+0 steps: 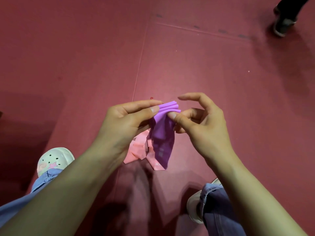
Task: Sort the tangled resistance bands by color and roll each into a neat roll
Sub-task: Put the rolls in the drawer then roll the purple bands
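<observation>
Nearest you, at the bottom of the view, your jeans and two shoes, a pale clog [54, 159] on the left and a white shoe [194, 210] on the right, frame the work. Above them both hands meet on the purple band [163, 133]. Your left hand [126, 120] pinches the pleated top edge between thumb and fingers, and your right hand [201, 123] pinches the same edge from the other side with thumb against a lower finger, index lifted free. Held up like this, the tail of the band hangs straight down, which probably lets it drop clear of the tangle so you can gather it evenly; the stacked folds at the top look like the start of a roll, though it is still loose. Below the hanging tail a pink band [136, 150] lies crumpled on the red floor [204, 65], apart from your grip and not yet rolled. No box, tray or bag shows anywhere, so finished rolls would seemingly go on the floor. Farther off a seam [139, 65] runs up the floor, and at the far right corner another person's dark shoe [283, 26] stands well away.
</observation>
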Demonstrator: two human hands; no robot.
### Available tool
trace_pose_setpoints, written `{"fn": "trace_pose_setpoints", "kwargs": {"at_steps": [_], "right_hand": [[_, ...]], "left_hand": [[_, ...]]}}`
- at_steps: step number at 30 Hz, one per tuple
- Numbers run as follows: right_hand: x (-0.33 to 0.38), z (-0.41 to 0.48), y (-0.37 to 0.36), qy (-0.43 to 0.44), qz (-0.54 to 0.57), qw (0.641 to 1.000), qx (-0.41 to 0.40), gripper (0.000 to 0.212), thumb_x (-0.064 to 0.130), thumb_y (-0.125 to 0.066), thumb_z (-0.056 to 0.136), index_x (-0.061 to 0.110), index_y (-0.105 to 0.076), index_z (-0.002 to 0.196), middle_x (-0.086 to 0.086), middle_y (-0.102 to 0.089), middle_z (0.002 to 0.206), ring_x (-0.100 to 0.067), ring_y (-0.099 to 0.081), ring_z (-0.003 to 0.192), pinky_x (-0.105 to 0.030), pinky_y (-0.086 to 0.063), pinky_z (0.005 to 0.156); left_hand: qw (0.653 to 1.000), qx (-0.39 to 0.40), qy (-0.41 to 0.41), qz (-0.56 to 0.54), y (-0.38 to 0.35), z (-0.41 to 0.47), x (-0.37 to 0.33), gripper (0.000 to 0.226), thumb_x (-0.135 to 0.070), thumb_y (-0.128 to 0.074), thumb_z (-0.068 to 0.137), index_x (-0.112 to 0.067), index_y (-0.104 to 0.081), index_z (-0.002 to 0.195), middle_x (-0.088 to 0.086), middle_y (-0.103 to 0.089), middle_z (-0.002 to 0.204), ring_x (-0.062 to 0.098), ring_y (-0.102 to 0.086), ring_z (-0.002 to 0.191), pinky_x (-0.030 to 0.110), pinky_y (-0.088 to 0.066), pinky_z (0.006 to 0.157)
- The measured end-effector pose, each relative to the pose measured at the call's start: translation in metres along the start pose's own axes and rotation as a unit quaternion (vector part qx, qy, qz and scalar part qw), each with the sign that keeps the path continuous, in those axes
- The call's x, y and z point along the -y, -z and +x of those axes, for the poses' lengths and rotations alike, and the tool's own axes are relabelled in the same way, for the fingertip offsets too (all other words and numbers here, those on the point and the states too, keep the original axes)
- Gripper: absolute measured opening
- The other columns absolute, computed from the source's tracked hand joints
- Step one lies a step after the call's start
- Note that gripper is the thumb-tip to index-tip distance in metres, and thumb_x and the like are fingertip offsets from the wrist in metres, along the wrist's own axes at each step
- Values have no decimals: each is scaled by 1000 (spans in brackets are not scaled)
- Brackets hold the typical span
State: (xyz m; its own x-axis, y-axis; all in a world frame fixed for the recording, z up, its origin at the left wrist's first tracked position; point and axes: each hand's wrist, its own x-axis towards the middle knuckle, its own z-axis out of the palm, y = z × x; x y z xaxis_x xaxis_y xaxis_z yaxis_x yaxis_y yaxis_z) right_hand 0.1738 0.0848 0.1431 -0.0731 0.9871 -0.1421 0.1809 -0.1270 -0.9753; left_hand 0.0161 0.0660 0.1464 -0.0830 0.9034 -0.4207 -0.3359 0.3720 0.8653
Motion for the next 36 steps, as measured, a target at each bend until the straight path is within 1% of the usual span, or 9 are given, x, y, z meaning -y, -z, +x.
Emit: {"fn": "trace_pose_setpoints", "kwargs": {"at_steps": [5,8,11,18,21,24,30,33,36], "right_hand": [[-2,2,-2,-6,5,1000,-8,11,-1,-71,80,9,-67,81,6,-60,51,-6,-57,46,-19,-47,52],[-1,2,-2,-11,19,1000,-13,11,1,-72,79,10,-66,77,3,-62,54,-7,-58,48,-19,-48,52],[-2,2,-2,-10,12,1000,-12,13,2,-74,78,12,-67,76,-1,-61,58,-11,-58,52,-24,-51,55],[1,2,-4,7,-39,998,-43,22,14,-81,71,31,-68,67,-4,-66,86,-18,-60,66,-50,-57,71],[1,2,-5,4,-21,999,-29,19,9,-80,72,26,-72,74,-1,-69,75,-23,-60,69,-51,-56,76],[1,2,-6,0,4,1000,-19,16,3,-77,75,16,-75,84,-7,-74,79,-27,-68,75,-47,-57,79],[1,3,-8,6,34,999,-39,14,1,-76,75,14,-75,74,-4,-73,68,-16,-68,61,-39,-60,69],[0,4,-9,2,43,998,-45,11,2,-77,75,12,-74,74,-3,-73,68,-14,-68,60,-35,-60,68],[0,4,-9,-3,48,998,-49,10,2,-76,75,12,-74,76,-4,-73,70,-15,-69,63,-35,-60,68]], "left_hand": [[998,15,-41,38,-2,-2,1,36,-18,-73,65,-6,-73,99,12,-75,96,19,-70,86,26,-58,81],[994,17,-81,78,-3,-4,2,37,-10,-77,62,-10,-73,98,7,-76,92,14,-71,82,21,-56,72],[991,0,-102,84,-2,-1,5,25,4,-71,77,-13,-74,95,7,-76,92,18,-71,86,28,-58,80],[988,-17,-114,100,1,2,7,21,0,-65,86,-15,-75,97,2,-76,94,18,-72,92,34,-57,88],[985,-25,-123,120,2,2,7,21,-1,-65,86,-18,-75,95,0,-76,95,18,-71,95,38,-55,92],[983,-32,-128,130,3,2,6,20,-3,-65,87,-19,-75,96,-1,-76,96,18,-71,96,40,-53,94],[992,-19,-96,76,5,5,7,41,-4,-66,85,-16,-62,124,8,-75,101,19,-70,98,32,-55,91],[996,-20,-74,47,6,6,7,32,-8,-69,82,-9,-65,114,10,-75,98,20,-71,91,28,-56,84],[996,-9,-73,52,7,6,8,27,-10,-69,82,-5,-70,108,7,-75,99,18,-71,94,28,-55,88]]}}
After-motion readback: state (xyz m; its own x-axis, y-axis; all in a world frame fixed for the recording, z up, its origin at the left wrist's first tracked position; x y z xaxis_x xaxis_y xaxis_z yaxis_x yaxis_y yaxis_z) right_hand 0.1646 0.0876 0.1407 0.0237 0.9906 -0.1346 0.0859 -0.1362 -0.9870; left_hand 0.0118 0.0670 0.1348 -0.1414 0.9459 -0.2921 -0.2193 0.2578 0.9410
